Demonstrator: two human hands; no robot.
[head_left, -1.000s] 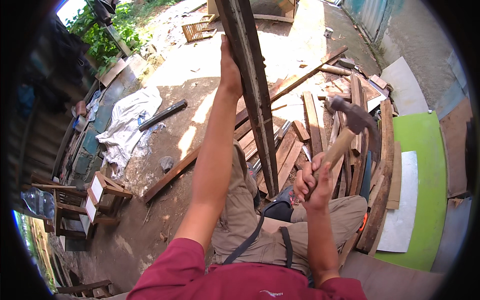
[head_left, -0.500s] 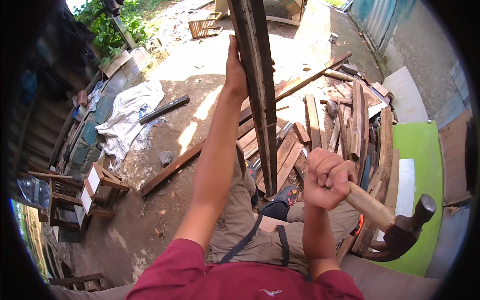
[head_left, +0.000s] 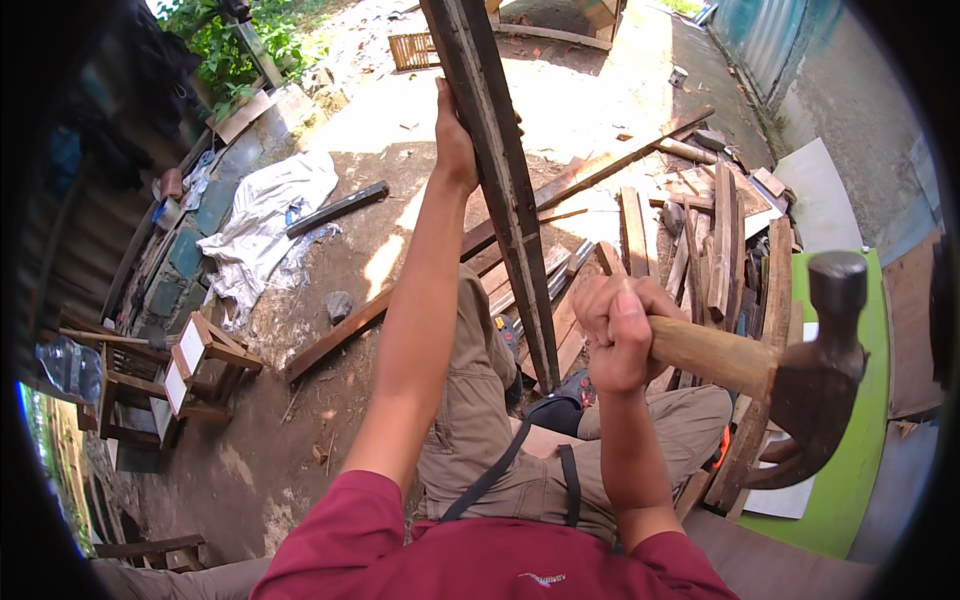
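My left hand grips a long dark wooden beam from its left side, the fingers passing behind it. The beam stands tilted, with its lower end between my legs and its top running out of the picture. A pale strip runs along the face toward me. My right hand is closed round the wooden handle of a claw hammer, held raised to the right of the beam. The hammer's dark head is up at the right, the claw curving down toward me. Hammer and beam are apart.
Loose planks lie heaped on the right beside a green panel. Another long beam lies across the ground. To the left are a white sheet, a dark bar, a stone and a small wooden stool.
My right hand has lifted the hammer, its head now higher and more upright. The beam's top and my left hand have shifted a little to the left.
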